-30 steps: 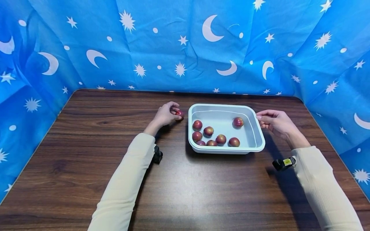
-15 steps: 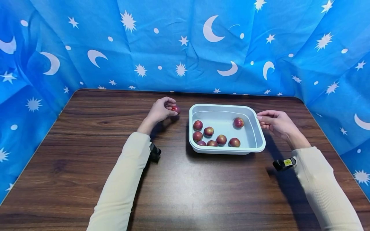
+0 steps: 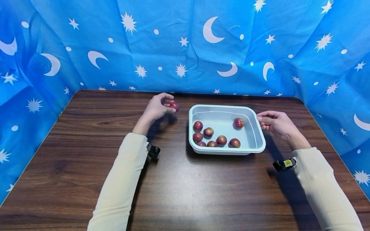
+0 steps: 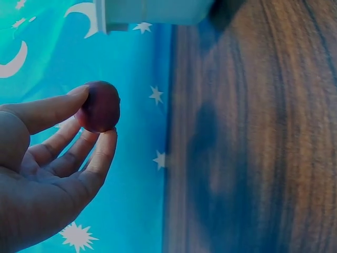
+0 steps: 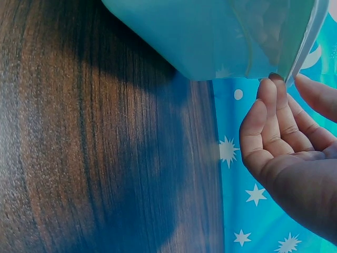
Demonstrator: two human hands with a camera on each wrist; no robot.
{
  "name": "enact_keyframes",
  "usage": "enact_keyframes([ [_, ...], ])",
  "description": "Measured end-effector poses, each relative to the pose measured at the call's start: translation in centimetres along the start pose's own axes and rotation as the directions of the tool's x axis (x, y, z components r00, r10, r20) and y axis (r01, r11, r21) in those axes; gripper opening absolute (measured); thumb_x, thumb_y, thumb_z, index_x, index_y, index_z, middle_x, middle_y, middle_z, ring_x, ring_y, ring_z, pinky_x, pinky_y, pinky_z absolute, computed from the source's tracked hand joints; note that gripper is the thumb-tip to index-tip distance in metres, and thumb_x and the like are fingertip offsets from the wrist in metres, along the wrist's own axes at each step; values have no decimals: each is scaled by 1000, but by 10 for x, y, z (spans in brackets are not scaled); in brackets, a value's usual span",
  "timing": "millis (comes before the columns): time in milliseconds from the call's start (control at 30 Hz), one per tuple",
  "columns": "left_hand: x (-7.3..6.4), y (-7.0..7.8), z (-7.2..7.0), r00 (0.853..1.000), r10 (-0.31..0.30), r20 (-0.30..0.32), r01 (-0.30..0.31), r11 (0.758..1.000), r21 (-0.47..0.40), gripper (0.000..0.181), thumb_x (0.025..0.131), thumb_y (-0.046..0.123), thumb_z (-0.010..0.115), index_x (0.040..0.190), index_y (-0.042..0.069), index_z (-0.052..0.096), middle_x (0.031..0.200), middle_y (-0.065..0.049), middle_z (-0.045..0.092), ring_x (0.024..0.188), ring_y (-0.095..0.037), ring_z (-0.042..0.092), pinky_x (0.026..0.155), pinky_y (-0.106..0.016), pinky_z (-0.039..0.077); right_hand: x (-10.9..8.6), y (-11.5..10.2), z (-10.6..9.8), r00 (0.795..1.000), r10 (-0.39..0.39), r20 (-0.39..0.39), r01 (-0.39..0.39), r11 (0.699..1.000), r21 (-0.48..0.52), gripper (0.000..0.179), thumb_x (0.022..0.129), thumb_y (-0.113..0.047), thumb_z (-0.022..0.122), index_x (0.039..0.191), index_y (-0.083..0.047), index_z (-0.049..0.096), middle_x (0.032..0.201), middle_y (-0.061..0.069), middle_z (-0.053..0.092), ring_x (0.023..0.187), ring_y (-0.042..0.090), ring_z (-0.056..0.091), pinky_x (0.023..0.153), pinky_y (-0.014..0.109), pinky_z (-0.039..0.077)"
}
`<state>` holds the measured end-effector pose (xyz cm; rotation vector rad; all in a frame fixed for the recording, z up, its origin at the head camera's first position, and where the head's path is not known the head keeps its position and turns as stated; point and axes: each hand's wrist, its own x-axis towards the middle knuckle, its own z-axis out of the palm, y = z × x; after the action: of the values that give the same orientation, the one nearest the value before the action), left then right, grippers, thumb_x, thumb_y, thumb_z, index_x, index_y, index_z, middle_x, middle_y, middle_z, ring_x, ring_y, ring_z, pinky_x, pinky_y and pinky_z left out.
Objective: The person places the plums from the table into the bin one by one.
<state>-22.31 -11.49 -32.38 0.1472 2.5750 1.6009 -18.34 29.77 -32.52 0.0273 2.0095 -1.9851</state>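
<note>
My left hand [image 3: 157,106] pinches a dark red plum [image 4: 103,107] between thumb and fingertips, above the table and left of the basin. In the left wrist view the plum shows whole beyond the fingertips. A white plastic basin [image 3: 226,149] stands right of centre on the table. Several red plums lie in it, most along the near and left sides, with one plum [image 3: 238,123] apart toward the right. My right hand [image 3: 278,124] pinches the basin's right rim [image 5: 303,55], thumb on the outside top and fingers below the edge.
A brown wood-grain table [image 3: 179,192] spreads under everything. Blue cloth [image 3: 173,41] with white moons and stars hangs behind its far edge and on both sides. Each wrist wears a black camera [image 3: 153,151] on a strap.
My left hand has moved left and slightly away with the plum, farther from the basin. The right hand stays on the rim and the basin stands where it was.
</note>
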Motion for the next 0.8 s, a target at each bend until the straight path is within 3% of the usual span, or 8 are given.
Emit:
enact_keyframes([
  [333, -6, 13, -4, 1000, 7, -30, -8, 999, -42, 44, 77, -2, 70, 117, 1, 54, 114, -15, 57, 102, -26, 54, 88, -36, 43, 1, 2, 0, 1000, -19, 9, 19, 1000, 13, 11, 86, -7, 62, 96, -4, 66, 81, 6, 64, 66, 15, 58, 63, 23, 52],
  [800, -12, 32, -2, 998, 68, 19, -67, 997, -45, 43, 79, 5, 70, 119, 3, 53, 114, -14, 58, 105, -24, 54, 87, -35, 44, 2, 3, -1, 999, -46, 28, 45, 998, 37, 10, 87, -4, 60, 95, -3, 66, 78, 6, 64, 64, 14, 58, 61, 22, 51],
])
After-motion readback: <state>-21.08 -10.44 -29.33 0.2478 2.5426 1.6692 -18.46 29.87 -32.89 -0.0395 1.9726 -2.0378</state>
